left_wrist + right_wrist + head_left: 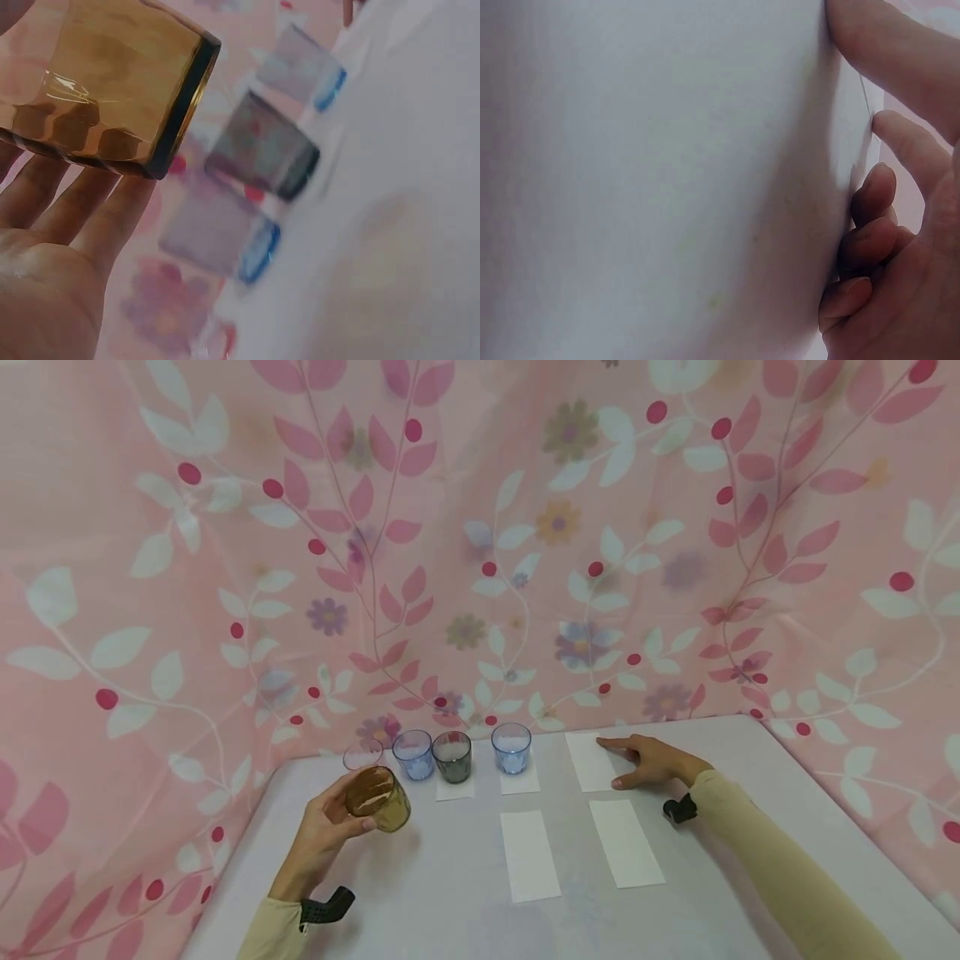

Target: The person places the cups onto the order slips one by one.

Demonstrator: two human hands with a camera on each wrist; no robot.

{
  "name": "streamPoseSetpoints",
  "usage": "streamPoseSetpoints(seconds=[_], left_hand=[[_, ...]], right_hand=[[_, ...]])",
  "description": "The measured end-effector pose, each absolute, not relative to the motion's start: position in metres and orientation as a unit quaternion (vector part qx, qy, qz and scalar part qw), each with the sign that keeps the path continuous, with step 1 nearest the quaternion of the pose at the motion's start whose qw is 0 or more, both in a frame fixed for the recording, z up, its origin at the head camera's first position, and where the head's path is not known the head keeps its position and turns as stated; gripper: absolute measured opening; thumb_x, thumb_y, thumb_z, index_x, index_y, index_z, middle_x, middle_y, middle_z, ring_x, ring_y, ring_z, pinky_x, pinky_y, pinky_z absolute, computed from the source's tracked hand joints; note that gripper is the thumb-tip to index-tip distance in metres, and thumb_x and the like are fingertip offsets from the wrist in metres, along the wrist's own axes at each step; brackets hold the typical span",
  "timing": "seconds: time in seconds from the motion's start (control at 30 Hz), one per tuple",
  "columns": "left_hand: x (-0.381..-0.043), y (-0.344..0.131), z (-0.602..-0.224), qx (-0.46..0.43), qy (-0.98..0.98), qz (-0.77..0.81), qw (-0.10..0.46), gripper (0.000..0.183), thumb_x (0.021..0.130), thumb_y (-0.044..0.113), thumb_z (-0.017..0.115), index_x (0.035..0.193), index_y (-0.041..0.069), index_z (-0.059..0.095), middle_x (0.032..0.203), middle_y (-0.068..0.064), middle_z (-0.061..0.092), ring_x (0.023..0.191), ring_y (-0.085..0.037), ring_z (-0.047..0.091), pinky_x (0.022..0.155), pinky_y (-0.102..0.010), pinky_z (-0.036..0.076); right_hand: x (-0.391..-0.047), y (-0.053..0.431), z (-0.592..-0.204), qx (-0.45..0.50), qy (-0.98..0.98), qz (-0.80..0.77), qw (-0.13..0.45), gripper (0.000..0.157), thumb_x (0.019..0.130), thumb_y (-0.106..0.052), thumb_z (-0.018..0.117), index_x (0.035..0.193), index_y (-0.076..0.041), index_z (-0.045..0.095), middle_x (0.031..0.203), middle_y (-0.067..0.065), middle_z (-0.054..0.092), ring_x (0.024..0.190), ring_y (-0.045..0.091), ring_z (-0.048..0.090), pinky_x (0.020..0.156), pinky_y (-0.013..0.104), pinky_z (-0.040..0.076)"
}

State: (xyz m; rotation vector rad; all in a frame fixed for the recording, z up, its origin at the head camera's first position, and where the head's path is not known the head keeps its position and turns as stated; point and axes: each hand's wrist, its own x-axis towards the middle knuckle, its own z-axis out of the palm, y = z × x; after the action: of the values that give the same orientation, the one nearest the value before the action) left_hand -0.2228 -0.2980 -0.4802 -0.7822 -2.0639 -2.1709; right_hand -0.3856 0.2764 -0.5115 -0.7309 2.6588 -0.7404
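Note:
My left hand (322, 828) holds an amber glass (393, 810) tilted above the left part of the table, thumb on the near side and fingers round the far side. In the left wrist view the fingers support the amber glass (112, 82) from below. My right hand (657, 762) rests at the back right, with index finger and thumb spread at the edge of a white paper strip (587, 765). Its other fingers curl under, as the right wrist view shows, and press against the white surface (667, 180).
A blue glass (413, 757), a dark grey glass (453, 758) and another blue glass (512, 750) stand along the table's back edge. A clear glass (363, 753) sits partly behind my left hand. Two paper strips (529, 857) (627, 845) lie nearer. Patterned pink cloth (480, 527) hangs behind.

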Motion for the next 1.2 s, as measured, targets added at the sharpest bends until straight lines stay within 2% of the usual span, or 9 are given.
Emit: streamPoseSetpoints(seconds=[0.27, 0.57, 0.73, 0.93, 1.07, 1.2], left_hand=[[-0.241, -0.256, -0.451, -0.294, -0.635, -0.714, -0.006, 0.074, 0.092, -0.011, 0.073, 0.158, -0.007, 0.039, 0.151, -0.006, 0.06, 0.139, -0.021, 0.06, 0.113, -0.036, 0.054], [-0.263, -0.214, -0.437, -0.316, -0.626, -0.712, -0.037, 0.074, 0.088, -0.007, 0.08, 0.154, -0.007, 0.045, 0.147, -0.009, 0.061, 0.136, -0.021, 0.061, 0.112, -0.036, 0.054], [-0.275, -0.195, -0.431, -0.334, -0.623, -0.705, -0.054, 0.073, 0.088, -0.004, 0.081, 0.153, -0.007, 0.047, 0.148, -0.015, 0.062, 0.138, -0.027, 0.061, 0.114, -0.036, 0.052], [-0.289, -0.172, -0.425, -0.341, -0.626, -0.697, -0.076, 0.072, 0.088, -0.009, 0.079, 0.154, -0.004, 0.049, 0.152, -0.021, 0.058, 0.141, -0.033, 0.058, 0.12, -0.04, 0.047], [-0.296, -0.157, -0.426, -0.337, -0.635, -0.69, -0.085, 0.071, 0.087, -0.007, 0.08, 0.152, -0.003, 0.052, 0.152, -0.024, 0.057, 0.14, -0.033, 0.059, 0.118, -0.04, 0.05], [-0.302, -0.14, -0.426, -0.337, -0.642, -0.681, -0.098, 0.071, 0.087, -0.002, 0.084, 0.151, -0.003, 0.053, 0.152, -0.029, 0.055, 0.14, -0.042, 0.057, 0.116, -0.042, 0.052]], right_hand=[[-0.386, 0.278, -0.512, -0.249, 0.924, -0.253, 0.142, 0.092, 0.086, -0.041, 0.088, 0.162, -0.015, 0.044, 0.094, 0.005, 0.044, 0.091, 0.02, 0.04, 0.077, 0.036, 0.035], [-0.385, 0.276, -0.51, -0.246, 0.922, -0.261, 0.148, 0.092, 0.086, -0.038, 0.089, 0.162, -0.014, 0.044, 0.094, 0.006, 0.043, 0.09, 0.021, 0.04, 0.077, 0.037, 0.035], [-0.386, 0.276, -0.51, -0.243, 0.925, -0.253, 0.147, 0.092, 0.086, -0.039, 0.089, 0.163, -0.015, 0.043, 0.095, 0.006, 0.044, 0.091, 0.021, 0.04, 0.077, 0.037, 0.035], [-0.388, 0.277, -0.511, -0.242, 0.928, -0.243, 0.144, 0.093, 0.086, -0.041, 0.089, 0.163, -0.017, 0.044, 0.096, 0.006, 0.044, 0.092, 0.021, 0.041, 0.077, 0.037, 0.036], [-0.387, 0.276, -0.511, -0.249, 0.927, -0.244, 0.142, 0.093, 0.086, -0.042, 0.088, 0.163, -0.015, 0.043, 0.096, 0.006, 0.044, 0.091, 0.021, 0.041, 0.076, 0.037, 0.035], [-0.387, 0.276, -0.512, -0.247, 0.927, -0.246, 0.142, 0.092, 0.087, -0.042, 0.088, 0.163, -0.016, 0.043, 0.097, 0.007, 0.045, 0.091, 0.021, 0.04, 0.077, 0.037, 0.035]])
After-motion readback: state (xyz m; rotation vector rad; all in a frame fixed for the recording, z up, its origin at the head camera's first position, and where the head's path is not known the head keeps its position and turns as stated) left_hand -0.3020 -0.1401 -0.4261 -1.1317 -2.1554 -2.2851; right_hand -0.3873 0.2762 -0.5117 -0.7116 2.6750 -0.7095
